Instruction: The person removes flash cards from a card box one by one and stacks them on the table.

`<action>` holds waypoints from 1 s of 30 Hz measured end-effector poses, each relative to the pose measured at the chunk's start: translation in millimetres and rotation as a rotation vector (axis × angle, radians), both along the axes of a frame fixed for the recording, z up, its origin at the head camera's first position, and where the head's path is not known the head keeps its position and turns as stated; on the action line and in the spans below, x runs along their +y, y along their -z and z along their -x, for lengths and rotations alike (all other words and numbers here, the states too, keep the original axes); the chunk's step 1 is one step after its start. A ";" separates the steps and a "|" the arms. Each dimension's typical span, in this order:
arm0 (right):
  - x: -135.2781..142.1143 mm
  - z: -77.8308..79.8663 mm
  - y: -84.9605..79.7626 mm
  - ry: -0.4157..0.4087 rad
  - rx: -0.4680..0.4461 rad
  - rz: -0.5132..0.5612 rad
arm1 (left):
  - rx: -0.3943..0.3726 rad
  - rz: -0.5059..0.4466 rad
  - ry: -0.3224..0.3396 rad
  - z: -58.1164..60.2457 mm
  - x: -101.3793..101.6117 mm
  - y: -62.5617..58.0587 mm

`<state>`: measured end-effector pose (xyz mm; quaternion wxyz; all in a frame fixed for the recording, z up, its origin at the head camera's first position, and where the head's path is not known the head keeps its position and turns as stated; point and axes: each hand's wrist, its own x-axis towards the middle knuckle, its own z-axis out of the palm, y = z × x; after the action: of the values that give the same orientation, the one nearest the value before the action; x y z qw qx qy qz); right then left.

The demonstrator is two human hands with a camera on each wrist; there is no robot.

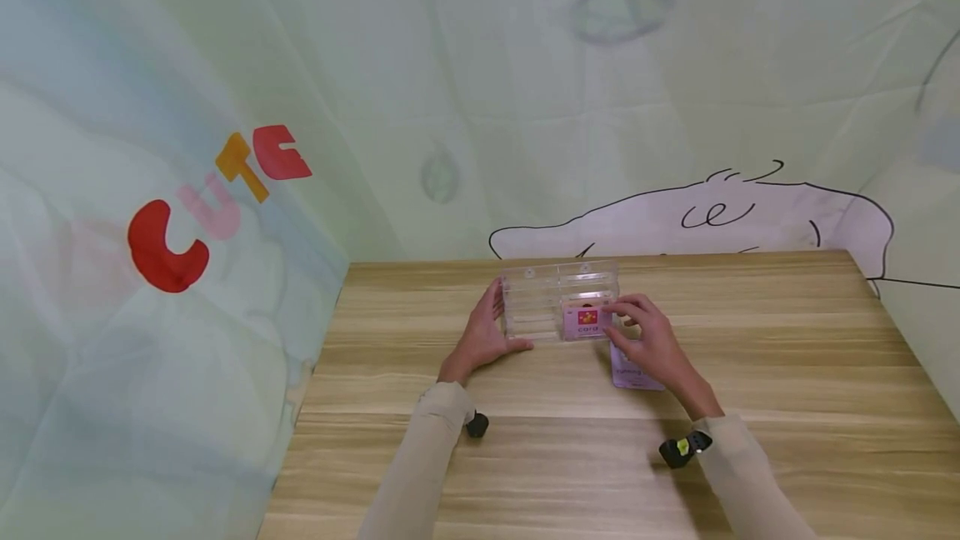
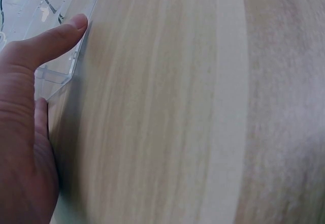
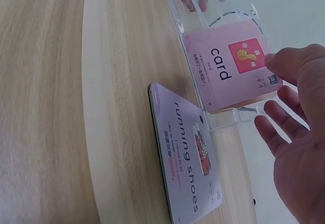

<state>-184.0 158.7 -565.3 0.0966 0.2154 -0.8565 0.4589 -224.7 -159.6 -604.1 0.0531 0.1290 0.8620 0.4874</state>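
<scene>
A clear plastic card rack with tiered slots stands on the table. My left hand grips its left end, thumb along the lower front edge and fingers at the side; the left wrist view shows that thumb over the clear plastic. A pink card printed "card" with a thumbs-up picture sits in the lower right slot. Beside its upper right part is my right hand, fingers spread and loosely bent, one fingertip at the card's edge. Partly under that hand, a stack of purple cards reading "running shoes" lies on the table.
The wood-grain table extends around the rack. Behind it and to the left hang pale printed cloths, with coloured letters on the left one.
</scene>
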 end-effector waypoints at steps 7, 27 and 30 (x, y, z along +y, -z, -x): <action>-4.3 2.1 3.1 -0.004 0.021 0.036 | -0.011 0.010 -0.007 -0.4 -0.1 0.2; -18.6 8.3 14.7 0.039 0.009 0.134 | -0.004 -0.013 -0.007 1.6 0.2 -0.2; -18.8 9.2 14.3 0.048 0.015 0.148 | 0.001 -0.015 -0.006 1.7 0.0 0.3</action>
<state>-193.2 139.9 -579.5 0.1294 0.1906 -0.8245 0.5169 -226.4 -159.6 -604.4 0.0504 0.1272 0.8588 0.4938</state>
